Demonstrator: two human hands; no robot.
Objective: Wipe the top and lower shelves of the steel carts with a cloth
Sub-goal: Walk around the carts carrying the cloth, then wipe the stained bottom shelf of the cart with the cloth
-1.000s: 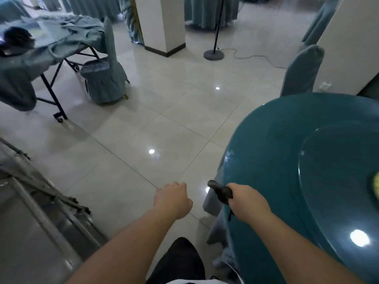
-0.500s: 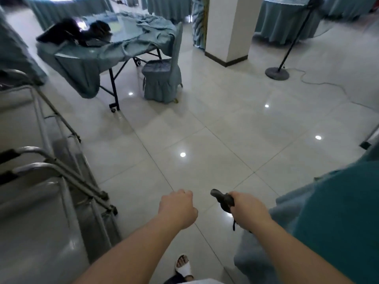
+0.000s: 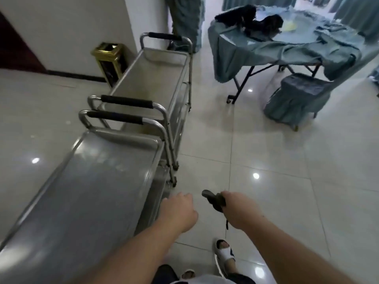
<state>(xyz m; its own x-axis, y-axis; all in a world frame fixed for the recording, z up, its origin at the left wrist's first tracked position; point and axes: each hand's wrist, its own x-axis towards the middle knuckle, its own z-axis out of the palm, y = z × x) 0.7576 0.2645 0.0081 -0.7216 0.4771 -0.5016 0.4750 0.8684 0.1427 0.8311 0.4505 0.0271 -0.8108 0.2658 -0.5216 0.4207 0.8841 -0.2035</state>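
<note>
Two steel carts stand end to end on my left. The near cart (image 3: pixel 86 185) shows a bare shiny top shelf and a black-padded handle. The far cart (image 3: pixel 151 78) stands beyond it, its top tray bare, with handles at both ends. My right hand (image 3: pixel 240 210) grips a dark grey cloth (image 3: pixel 214 199), bunched, with a thread hanging below the fist. My left hand (image 3: pixel 178 210) is a closed fist holding nothing, hovering just right of the near cart's edge. The lower shelves are mostly hidden under the tops.
A gold bin (image 3: pixel 108 60) stands by the white wall at the back left. At the back right is a round table (image 3: pixel 287 46) draped in teal cloth with dark items on it, and a covered chair (image 3: pixel 297 97). Glossy tiled floor lies ahead; my sandalled foot (image 3: pixel 224 253) shows below.
The view has swung left from the teal round table to the two carts, which now fill the left side. Both hands keep the same pose, the right still gripping the cloth.
</note>
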